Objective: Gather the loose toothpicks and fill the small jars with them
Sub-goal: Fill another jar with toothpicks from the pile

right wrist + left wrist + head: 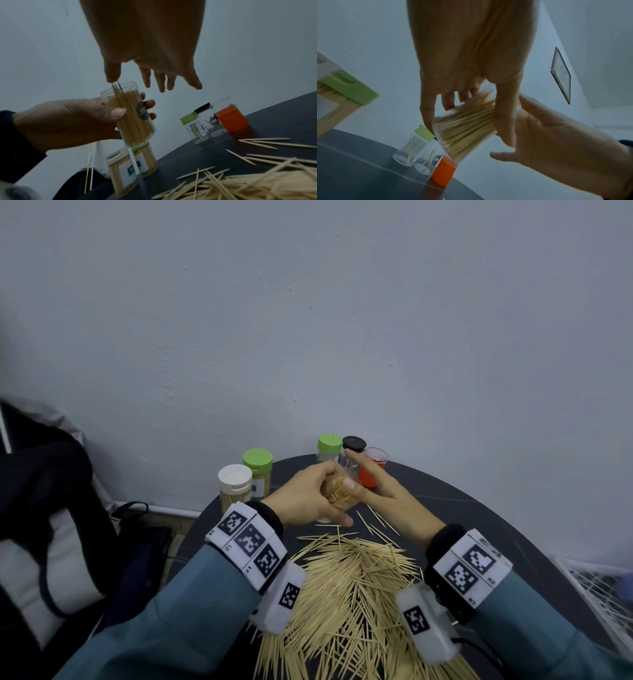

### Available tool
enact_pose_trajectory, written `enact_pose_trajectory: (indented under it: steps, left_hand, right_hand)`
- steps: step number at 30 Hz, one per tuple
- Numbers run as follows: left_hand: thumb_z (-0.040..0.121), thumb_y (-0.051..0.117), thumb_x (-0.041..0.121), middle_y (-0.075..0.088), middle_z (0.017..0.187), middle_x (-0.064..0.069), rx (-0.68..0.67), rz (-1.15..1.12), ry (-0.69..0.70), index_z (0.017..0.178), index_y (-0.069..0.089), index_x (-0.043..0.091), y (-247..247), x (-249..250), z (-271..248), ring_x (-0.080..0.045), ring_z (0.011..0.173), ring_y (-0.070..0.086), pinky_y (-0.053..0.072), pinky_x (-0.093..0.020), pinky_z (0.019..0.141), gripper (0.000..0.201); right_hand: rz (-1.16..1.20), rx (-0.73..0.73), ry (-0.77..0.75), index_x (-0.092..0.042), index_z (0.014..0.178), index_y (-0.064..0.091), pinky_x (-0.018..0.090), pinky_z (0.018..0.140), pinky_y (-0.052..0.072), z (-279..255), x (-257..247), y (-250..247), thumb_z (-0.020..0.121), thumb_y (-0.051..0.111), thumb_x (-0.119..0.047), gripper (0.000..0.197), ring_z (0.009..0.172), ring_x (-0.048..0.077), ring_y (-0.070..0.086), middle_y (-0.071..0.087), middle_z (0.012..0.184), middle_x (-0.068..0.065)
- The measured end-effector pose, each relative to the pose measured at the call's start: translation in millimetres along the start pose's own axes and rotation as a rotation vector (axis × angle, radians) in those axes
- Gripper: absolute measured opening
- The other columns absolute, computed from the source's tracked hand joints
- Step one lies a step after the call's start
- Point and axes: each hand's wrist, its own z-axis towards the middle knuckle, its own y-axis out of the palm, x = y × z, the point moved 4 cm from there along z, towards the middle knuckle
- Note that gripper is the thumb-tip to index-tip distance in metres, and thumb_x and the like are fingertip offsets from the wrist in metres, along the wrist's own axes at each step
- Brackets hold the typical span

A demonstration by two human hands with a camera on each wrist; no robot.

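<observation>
My left hand [308, 496] grips a clear jar [340, 492] packed with toothpicks and holds it tilted above the table. In the right wrist view the jar [133, 119] has no lid, and a few toothpicks stick up out of its mouth. My right hand [376, 487] is beside it with fingers spread straight; its thumb [112, 73] touches those raised tips. A big pile of loose toothpicks [349, 594] lies on the dark round table [479, 508] under my wrists. From the left wrist view the jar [464, 128] shows its full bottom.
Two full jars, white-lidded [234, 484] and green-lidded [257, 470], stand at the table's back left. Behind my hands stand a nearly empty green-lidded jar [193, 128], a black-lidded jar [207, 119] and an orange jar [231, 119]. The wall is close behind; a dark bag [51, 508] sits left.
</observation>
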Motion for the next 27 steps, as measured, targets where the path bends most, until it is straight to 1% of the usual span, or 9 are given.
enact_pose_trajectory:
  steps: [5, 8, 12, 16, 18, 21, 23, 24, 27]
  left_hand:
    - [0.060, 0.085, 0.002, 0.063, 0.100, 0.000, -0.041, 0.058, 0.031, 0.099, 0.054, 0.019, 3.7, 0.9, 0.5, -0.019, 0.099, 0.061, 0.051, -0.036, 0.088, 0.052]
    - [0.060, 0.085, 0.001, 0.064, 0.099, 0.001, -0.051, 0.041, 0.036, 0.102, 0.055, 0.015, 3.2, 0.8, -0.4, -0.021, 0.099, 0.062, 0.052, -0.037, 0.089, 0.053]
    - [0.060, 0.085, 0.001, 0.063, 0.097, 0.002, -0.029, 0.058, 0.052, 0.095, 0.055, 0.019, 0.6, 1.7, -0.8, -0.020, 0.097, 0.062, 0.052, -0.036, 0.087, 0.050]
    - [0.059, 0.084, -0.001, 0.061, 0.097, 0.003, -0.061, 0.066, 0.055, 0.092, 0.055, 0.019, 5.6, 3.6, -2.8, -0.021, 0.099, 0.061, 0.053, -0.038, 0.088, 0.048]
    - [0.060, 0.084, 0.000, 0.062, 0.100, -0.002, -0.075, 0.066, 0.040, 0.096, 0.056, 0.015, 8.4, 2.6, -3.4, -0.023, 0.103, 0.060, 0.052, -0.043, 0.091, 0.048]
    - [0.056, 0.088, 0.008, 0.063, 0.107, -0.016, -0.031, 0.038, 0.036, 0.098, 0.057, 0.017, 6.5, 1.4, -3.2, -0.033, 0.103, 0.060, 0.049, -0.054, 0.089, 0.052]
    - [0.056, 0.089, 0.010, 0.065, 0.106, -0.013, 0.017, 0.055, 0.023, 0.098, 0.058, 0.017, 1.9, 0.1, -2.1, -0.031, 0.101, 0.061, 0.049, -0.052, 0.090, 0.052]
    - [0.058, 0.088, 0.009, 0.066, 0.105, -0.010, 0.038, 0.062, 0.012, 0.097, 0.058, 0.017, -0.1, -1.3, -1.3, -0.027, 0.101, 0.062, 0.049, -0.048, 0.092, 0.050]
    - [0.062, 0.086, 0.008, 0.066, 0.102, 0.000, 0.074, 0.056, -0.006, 0.092, 0.056, 0.024, -3.2, -3.9, 0.5, -0.017, 0.099, 0.062, 0.051, -0.036, 0.091, 0.046]
  right_hand:
    - [-0.060, -0.025, 0.058, -0.033, 0.140, 0.032, 0.047, 0.109, 0.035, 2.8, 12.1, 2.6, 0.069, 0.059, -0.055, 0.079, 0.132, 0.019, 0.037, 0.039, 0.144, 0.001]
    - [-0.076, -0.023, 0.043, -0.032, 0.137, 0.036, 0.046, 0.109, 0.035, 2.8, 10.9, -0.4, 0.068, 0.060, -0.054, 0.076, 0.130, 0.017, 0.040, 0.042, 0.141, 0.000]
    - [-0.094, 0.005, 0.035, -0.033, 0.131, 0.042, 0.045, 0.110, 0.034, 2.3, 12.2, -9.6, 0.067, 0.063, -0.054, 0.070, 0.129, 0.014, 0.042, 0.046, 0.137, -0.003]
    - [-0.155, 0.001, 0.047, -0.026, 0.132, 0.042, 0.040, 0.109, 0.036, 2.5, 11.9, -8.2, 0.066, 0.062, -0.052, 0.074, 0.127, 0.013, 0.043, 0.047, 0.136, -0.001]
    - [-0.138, -0.013, 0.037, -0.026, 0.131, 0.044, 0.037, 0.107, 0.038, 3.1, 10.6, -5.5, 0.069, 0.059, -0.051, 0.068, 0.127, 0.011, 0.044, 0.048, 0.135, -0.002]
    - [-0.023, 0.065, 0.062, -0.026, 0.122, 0.050, 0.028, 0.102, 0.040, 5.2, 12.6, -12.9, 0.083, 0.054, -0.043, 0.042, 0.119, 0.009, 0.050, 0.056, 0.125, -0.005]
    - [-0.057, 0.186, 0.113, -0.022, 0.118, 0.054, 0.027, 0.101, 0.039, 6.3, 19.5, -28.8, 0.093, 0.051, -0.031, 0.028, 0.115, 0.011, 0.053, 0.059, 0.119, -0.004]
    - [-0.130, 0.232, 0.160, -0.019, 0.119, 0.055, 0.027, 0.101, 0.037, 6.8, 25.7, -38.6, 0.094, 0.050, -0.029, 0.027, 0.116, 0.013, 0.052, 0.059, 0.120, -0.001]
    - [-0.434, 0.206, 0.446, -0.009, 0.131, 0.045, 0.029, 0.100, 0.034, 7.1, 53.5, -64.9, 0.095, 0.051, -0.026, 0.040, 0.124, 0.022, 0.046, 0.050, 0.134, 0.009]
